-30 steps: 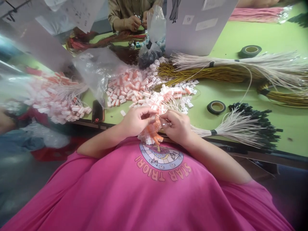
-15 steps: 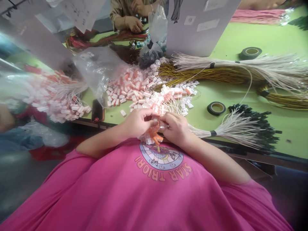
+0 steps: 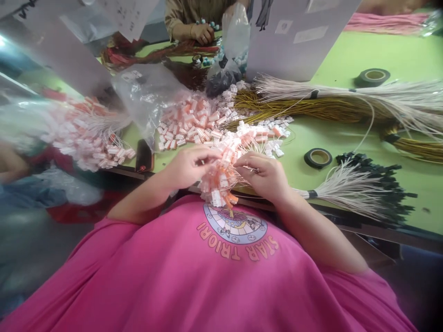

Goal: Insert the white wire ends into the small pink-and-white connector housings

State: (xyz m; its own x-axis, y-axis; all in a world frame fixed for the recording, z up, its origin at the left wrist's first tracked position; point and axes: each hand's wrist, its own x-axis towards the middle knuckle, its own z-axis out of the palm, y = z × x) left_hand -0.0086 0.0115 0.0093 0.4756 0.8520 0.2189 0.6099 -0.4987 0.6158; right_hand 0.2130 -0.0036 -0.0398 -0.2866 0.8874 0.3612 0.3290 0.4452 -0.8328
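A bunch of white and orange plastic connectors on thin white wires hangs over the table's front edge, between my hands and against the pink shirt. From the left, my left hand reaches to the top of this bunch, thumb and fingers bent together; its fingertips touch the connectors, and what they pinch is hidden. My right hand is on the other side with its fingers closed by the thin wires; something small shows at the fingertips, too fine to name. A heap of loose pink-and-white connectors lies just beyond.
Right of my hands are a black tape roll and a tied white wire bundle with black connectors. Yellow and white wire bundles lie behind. Plastic bags, a dark phone-like object and a co-worker's hand are also there.
My hands, close together before, have moved apart, the right one to the right and the left one slightly left. More of the connector bunch shows between them. The view has shifted slightly.
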